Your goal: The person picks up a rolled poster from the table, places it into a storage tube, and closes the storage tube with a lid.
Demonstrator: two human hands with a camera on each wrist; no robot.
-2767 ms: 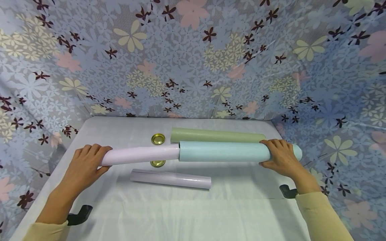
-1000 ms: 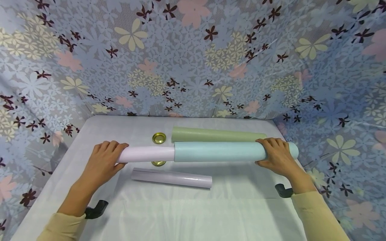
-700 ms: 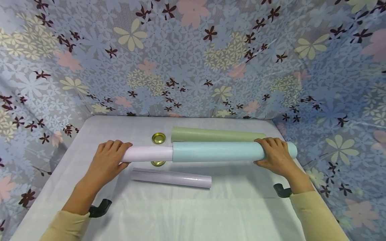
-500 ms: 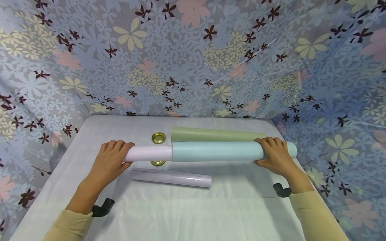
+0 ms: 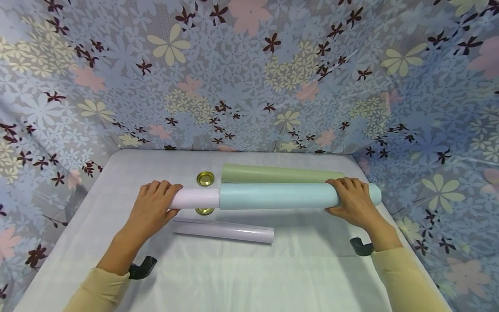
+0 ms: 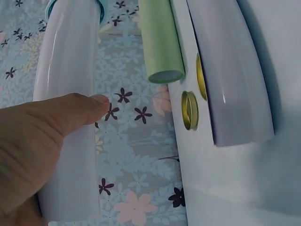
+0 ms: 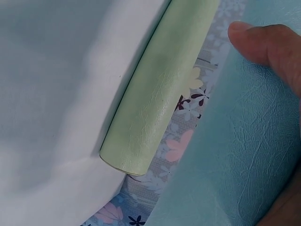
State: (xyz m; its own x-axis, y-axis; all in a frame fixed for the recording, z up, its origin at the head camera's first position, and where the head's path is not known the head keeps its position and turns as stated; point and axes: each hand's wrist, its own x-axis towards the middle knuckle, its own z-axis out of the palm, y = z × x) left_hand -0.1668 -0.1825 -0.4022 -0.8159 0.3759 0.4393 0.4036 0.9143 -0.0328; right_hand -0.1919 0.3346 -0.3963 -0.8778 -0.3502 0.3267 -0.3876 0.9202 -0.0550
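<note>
My left hand [image 5: 153, 207] grips the outer end of a rolled pale lavender sheet [image 5: 196, 198]. The roll's other end sits inside the mouth of a light blue tube [image 5: 277, 196], hidden from there on. My right hand [image 5: 352, 201] wraps round the tube near its far right end. Tube and roll are held level above the table. In the left wrist view the left thumb lies across the glossy roll [image 6: 70, 155], with the blue rim [image 6: 102, 10] around its top. The right wrist view shows the blue tube's wrinkled surface [image 7: 244, 136] under the right thumb.
A second glossy lavender roll [image 5: 226, 231] lies on the white-covered table [image 5: 265, 281], nearer me. Behind the blue tube lies a green tube [image 5: 280, 174]. One gold lid [image 5: 205, 178] sits left of it; another gold lid [image 5: 204, 211] is partly covered by the held roll.
My left hand has moved right, and the lavender roll has slid deeper into the blue tube, so less of it shows. The right hand and tube have shifted slightly left.
</note>
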